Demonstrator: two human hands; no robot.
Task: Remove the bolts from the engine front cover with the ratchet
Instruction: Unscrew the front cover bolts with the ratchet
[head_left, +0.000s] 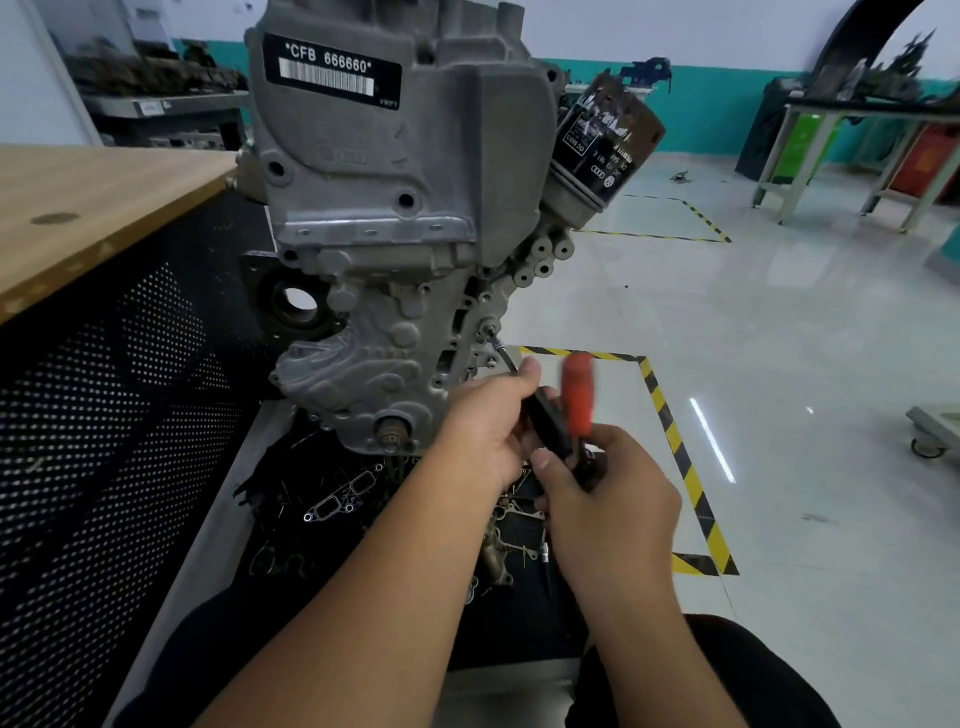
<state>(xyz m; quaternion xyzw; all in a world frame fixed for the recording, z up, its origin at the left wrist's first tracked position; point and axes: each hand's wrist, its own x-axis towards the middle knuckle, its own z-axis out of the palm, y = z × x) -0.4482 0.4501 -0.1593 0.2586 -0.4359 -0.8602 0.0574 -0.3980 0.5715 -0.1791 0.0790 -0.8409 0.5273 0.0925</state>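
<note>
The grey cast engine front cover (384, 171) stands upright before me, labelled CFB 666660. A ratchet (550, 421) with a blurred orange handle (577, 395) and a thin extension (505, 356) reaches up to a bolt (488, 328) on the cover's right edge. My left hand (488, 426) is wrapped around the extension near the ratchet head. My right hand (608, 499) grips the tool's lower end. The socket on the bolt is too small to make out.
A black oil filter (605, 145) juts out at the engine's upper right. A wooden-topped bench with perforated black side (104, 364) stands to the left. Gaskets and loose parts (337, 499) lie on the tray under the engine. Yellow-black floor tape (675, 447) runs on the right.
</note>
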